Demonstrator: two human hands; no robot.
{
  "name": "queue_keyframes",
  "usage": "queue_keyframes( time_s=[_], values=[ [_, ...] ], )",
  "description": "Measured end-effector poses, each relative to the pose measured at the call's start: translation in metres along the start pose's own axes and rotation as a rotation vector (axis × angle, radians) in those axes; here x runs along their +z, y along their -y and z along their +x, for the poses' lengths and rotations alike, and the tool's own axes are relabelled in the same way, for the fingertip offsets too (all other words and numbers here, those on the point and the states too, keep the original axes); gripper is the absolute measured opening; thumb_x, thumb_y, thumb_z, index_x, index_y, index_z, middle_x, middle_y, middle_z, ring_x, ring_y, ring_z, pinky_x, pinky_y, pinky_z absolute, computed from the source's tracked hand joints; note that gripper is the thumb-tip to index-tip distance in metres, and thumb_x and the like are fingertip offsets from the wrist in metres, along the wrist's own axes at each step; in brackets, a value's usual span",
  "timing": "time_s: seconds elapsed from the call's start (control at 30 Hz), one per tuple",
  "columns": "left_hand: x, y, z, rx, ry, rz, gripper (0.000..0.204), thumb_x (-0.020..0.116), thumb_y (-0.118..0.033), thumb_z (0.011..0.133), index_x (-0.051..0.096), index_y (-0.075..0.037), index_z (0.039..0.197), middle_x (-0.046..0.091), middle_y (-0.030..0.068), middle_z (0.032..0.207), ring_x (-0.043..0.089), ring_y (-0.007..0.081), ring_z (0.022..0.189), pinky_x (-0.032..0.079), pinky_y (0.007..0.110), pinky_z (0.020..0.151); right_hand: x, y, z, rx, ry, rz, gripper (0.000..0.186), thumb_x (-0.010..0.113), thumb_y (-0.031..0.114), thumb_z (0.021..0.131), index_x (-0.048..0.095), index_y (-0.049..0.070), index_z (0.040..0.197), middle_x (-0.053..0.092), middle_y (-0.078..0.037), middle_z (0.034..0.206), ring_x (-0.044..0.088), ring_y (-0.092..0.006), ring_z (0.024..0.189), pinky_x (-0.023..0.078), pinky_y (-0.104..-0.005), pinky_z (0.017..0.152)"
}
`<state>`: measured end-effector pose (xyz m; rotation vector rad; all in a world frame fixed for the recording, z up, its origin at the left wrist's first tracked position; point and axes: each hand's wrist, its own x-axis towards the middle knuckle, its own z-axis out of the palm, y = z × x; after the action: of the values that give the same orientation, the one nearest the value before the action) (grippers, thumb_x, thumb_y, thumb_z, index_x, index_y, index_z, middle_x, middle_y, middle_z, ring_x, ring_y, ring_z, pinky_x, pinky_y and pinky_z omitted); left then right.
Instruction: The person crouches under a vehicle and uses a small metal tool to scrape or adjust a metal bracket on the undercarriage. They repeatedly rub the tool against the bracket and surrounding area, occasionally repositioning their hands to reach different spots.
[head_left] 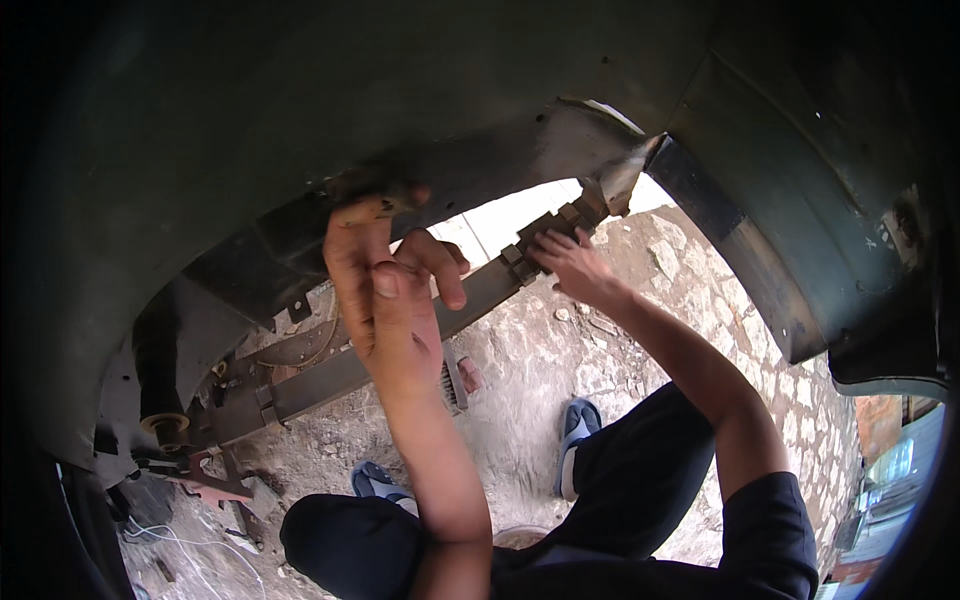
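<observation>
Head view. A dark curved metal panel (420, 80) arches across 12 o'clock; under its edge a long metal bar (345, 375), banded with clips (265, 403), slants from 8 o'clock to 2 o'clock. The person's left hand (390, 280) is raised toward 10 o'clock, fingers partly curled, fingertips up at the panel's shadowed underside; from where I stand I cannot tell whether they grip anything. The right hand (578, 268), at 2 o'clock, is open, slightly blurred, its loosely spread fingers laid against the bar's clipped upper stretch, closed around nothing. Sandals (577, 418) show at 5 and 7 o'clock on pale, rough ground (520, 350); a white cord (185, 540) trails toward 8 o'clock.
</observation>
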<state>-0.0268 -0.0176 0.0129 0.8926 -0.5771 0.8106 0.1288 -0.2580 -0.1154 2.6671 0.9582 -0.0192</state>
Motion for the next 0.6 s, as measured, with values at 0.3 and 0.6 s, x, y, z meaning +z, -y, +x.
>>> queue_keyframes(
  time_s=[0.3,0.6],
  values=[
    [-0.007,0.003,0.002,0.073,0.102,-0.020,0.044,0.042,-0.035,0.101,0.034,-0.011,0.137,0.045,0.0140,0.132,0.043,0.0090,0.061,0.044,0.028,0.069,0.000,0.008,-0.002,-0.011,0.014,0.067,0.086,0.075,0.024,0.078,0.026,0.019,0.149,0.024,-0.008,0.156,0.022,-0.0260,0.144,0.017,-0.0561,0.115],
    [-0.006,0.007,0.002,0.060,0.054,-0.114,0.040,0.044,-0.037,0.100,0.036,-0.007,0.125,0.043,0.0188,0.135,0.047,0.0115,0.058,0.046,0.031,0.066,0.009,0.007,-0.003,-0.021,-0.020,-0.008,0.086,0.076,0.027,0.077,0.029,0.015,0.148,0.023,-0.010,0.156,0.023,-0.0273,0.143,0.018,-0.0554,0.115]
  ],
)
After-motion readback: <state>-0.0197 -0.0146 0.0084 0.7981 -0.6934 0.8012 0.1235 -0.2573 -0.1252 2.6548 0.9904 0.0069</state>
